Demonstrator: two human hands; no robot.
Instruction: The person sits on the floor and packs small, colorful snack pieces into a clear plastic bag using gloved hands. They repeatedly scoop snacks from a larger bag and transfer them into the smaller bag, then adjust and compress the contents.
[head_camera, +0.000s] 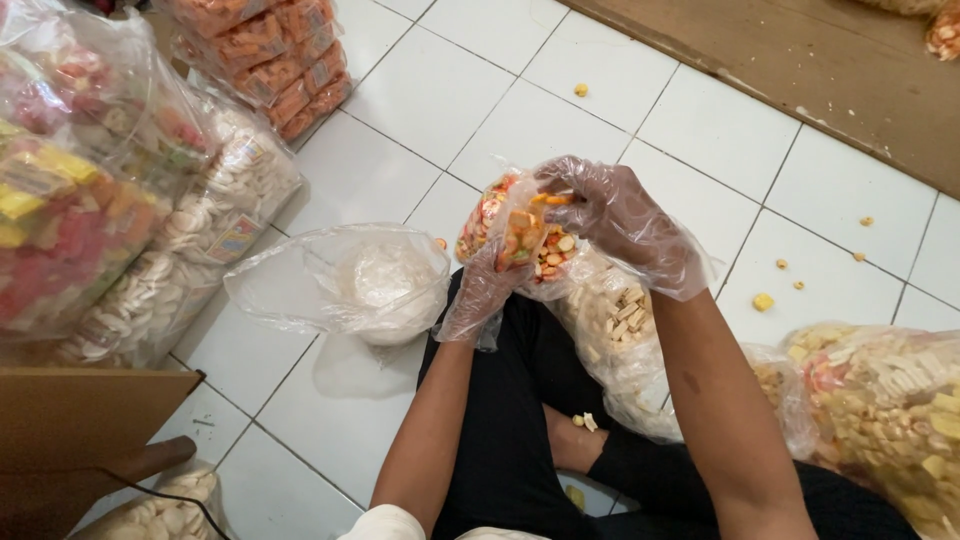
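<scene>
Seated on a white tiled floor (450, 110), legs in black trousers (510, 420) folded underneath. Both hands in thin clear plastic gloves, raised above the lap. Left hand (485, 290) under and beside a small clear bag of mixed crackers (515, 235), fingers (500, 262) closed around its lower part, grasping it. Right hand (620, 225) over the top of the same small bag, fingers (572, 182) curled down and clenched on the bag's upper plastic; orange, cream and reddish pieces visible through the film. Small bag held in the air between the two hands, just above the knees.

Directly beneath the right wrist, a large clear sack of pale stick-shaped crackers (625, 330), leaning against the leg. Further right, another large sack of mixed yellow and orange snacks (890, 410). Left of the hands, a loose, nearly flat clear plastic bag (345, 280) lying on the tiles. Along the left edge, stacked bags of round white crackers (215, 220), bags of coloured crackers (60, 200), and at the top a pile of small orange snack packs (275, 60). Brown cardboard (70, 420) at lower left. Scattered yellow crumbs (763, 301) on the tiles at right; a few pieces on the lap (585, 422).
</scene>
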